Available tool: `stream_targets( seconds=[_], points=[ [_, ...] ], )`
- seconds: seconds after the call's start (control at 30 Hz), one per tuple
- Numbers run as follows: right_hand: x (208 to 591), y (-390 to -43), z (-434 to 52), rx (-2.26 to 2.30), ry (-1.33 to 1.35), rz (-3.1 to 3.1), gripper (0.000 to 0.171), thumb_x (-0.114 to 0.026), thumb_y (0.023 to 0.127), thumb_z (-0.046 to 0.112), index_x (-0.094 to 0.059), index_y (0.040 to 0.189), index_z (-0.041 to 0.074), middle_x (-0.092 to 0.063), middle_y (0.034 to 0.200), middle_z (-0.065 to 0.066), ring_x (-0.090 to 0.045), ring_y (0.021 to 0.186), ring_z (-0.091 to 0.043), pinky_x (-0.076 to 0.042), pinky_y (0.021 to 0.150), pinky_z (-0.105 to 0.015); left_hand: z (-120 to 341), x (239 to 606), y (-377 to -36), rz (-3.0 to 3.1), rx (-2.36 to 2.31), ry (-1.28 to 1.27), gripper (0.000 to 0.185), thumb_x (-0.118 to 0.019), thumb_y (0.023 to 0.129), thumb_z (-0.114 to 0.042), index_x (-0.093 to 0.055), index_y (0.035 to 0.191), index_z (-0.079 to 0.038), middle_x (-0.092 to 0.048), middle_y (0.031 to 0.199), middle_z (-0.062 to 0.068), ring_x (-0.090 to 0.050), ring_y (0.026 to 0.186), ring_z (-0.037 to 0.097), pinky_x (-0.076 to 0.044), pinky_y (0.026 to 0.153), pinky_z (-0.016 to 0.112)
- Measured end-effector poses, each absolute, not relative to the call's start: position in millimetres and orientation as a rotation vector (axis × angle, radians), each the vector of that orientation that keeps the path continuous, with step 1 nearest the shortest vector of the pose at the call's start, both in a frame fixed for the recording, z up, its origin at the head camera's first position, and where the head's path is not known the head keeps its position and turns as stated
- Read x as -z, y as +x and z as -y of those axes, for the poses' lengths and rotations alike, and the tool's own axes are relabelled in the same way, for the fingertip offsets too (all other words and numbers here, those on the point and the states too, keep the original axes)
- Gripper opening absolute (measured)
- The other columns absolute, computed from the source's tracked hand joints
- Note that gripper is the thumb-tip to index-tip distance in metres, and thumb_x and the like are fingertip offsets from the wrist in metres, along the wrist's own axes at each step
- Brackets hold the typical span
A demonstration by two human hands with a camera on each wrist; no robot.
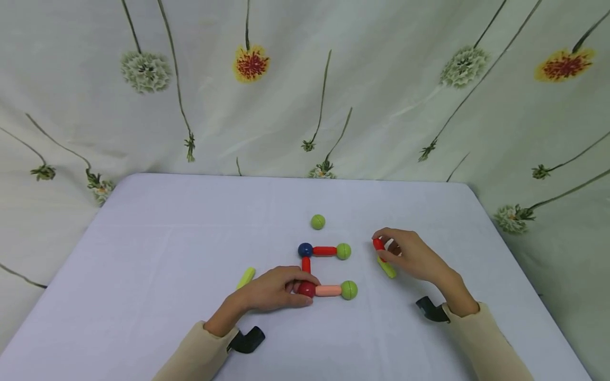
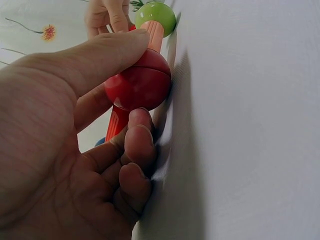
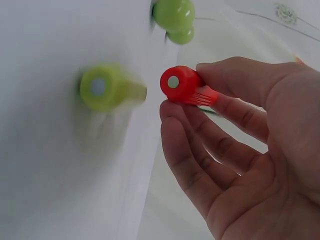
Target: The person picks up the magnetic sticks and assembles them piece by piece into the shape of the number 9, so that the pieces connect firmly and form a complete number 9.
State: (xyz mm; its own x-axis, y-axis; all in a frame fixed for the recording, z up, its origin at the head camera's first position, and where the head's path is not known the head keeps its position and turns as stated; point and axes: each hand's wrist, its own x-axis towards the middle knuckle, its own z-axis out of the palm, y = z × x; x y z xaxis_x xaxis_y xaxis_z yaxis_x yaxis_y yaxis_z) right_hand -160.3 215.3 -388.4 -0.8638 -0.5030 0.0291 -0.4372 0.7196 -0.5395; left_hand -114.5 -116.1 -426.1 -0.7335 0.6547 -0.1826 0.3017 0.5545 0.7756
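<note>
Risk gathers first at the left of the white cloth-covered table point(image 1: 167, 222), where a loose yellow-green plastic rod point(image 1: 245, 277) lies just beyond the left hand point(image 1: 274, 292). That hand has its thumb and fingers point(image 2: 141, 145) pinched round the dark red plastic ball point(image 1: 307, 289), the near-left corner of a small figure of rods and balls. From this ball a short red rod point(image 1: 306, 264) runs away to a dark blue ball point(image 1: 305, 250), and a pale pink rod point(image 1: 328, 290) runs right to a green ball point(image 1: 349, 290); a second red rod point(image 1: 324, 251) joins the blue ball to another green ball point(image 1: 343, 251), with a loose green ball point(image 1: 317, 221) farther off. Should the pinch twist or lift, I judge the joints could part and the balls roll away. To the right, well apart from the figure, the right hand point(image 1: 413, 256) grips a red plastic rod point(image 3: 186, 86) between thumb and fingertips, raised just above another yellow-green rod point(image 3: 107, 87) lying on the table. Brought in carelessly, that red rod might snap sideways onto the wrong ball or nudge the open ends out of line.
</note>
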Motion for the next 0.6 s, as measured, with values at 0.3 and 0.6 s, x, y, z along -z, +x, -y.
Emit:
stream_targets(
  seconds=[0.3,0.6],
  points=[
    [390,-151,-195,0.970,-0.765,-2.736,0.025,-0.065,0.087,0.014,-0.059,0.111,0.011,-0.065,0.092,0.005,-0.063,0.076,-0.007,-0.052,0.067,-0.021,117,426,-115,-2.345,-1.046,0.800,0.031,-0.066,0.085,-0.040,-0.062,0.115,-0.036,-0.054,0.084,-0.011,-0.049,0.075,0.008,-0.040,0.059,0.018],
    [396,-141,-174,1.105,-0.652,-2.689,0.029,-0.067,0.086,0.019,-0.059,0.114,0.016,-0.066,0.097,0.003,-0.065,0.078,-0.007,-0.052,0.071,-0.022,116,425,-115,-2.339,-1.042,0.780,0.032,-0.067,0.084,-0.040,-0.062,0.116,-0.036,-0.054,0.086,-0.010,-0.050,0.077,0.008,-0.040,0.060,0.018]
  ],
)
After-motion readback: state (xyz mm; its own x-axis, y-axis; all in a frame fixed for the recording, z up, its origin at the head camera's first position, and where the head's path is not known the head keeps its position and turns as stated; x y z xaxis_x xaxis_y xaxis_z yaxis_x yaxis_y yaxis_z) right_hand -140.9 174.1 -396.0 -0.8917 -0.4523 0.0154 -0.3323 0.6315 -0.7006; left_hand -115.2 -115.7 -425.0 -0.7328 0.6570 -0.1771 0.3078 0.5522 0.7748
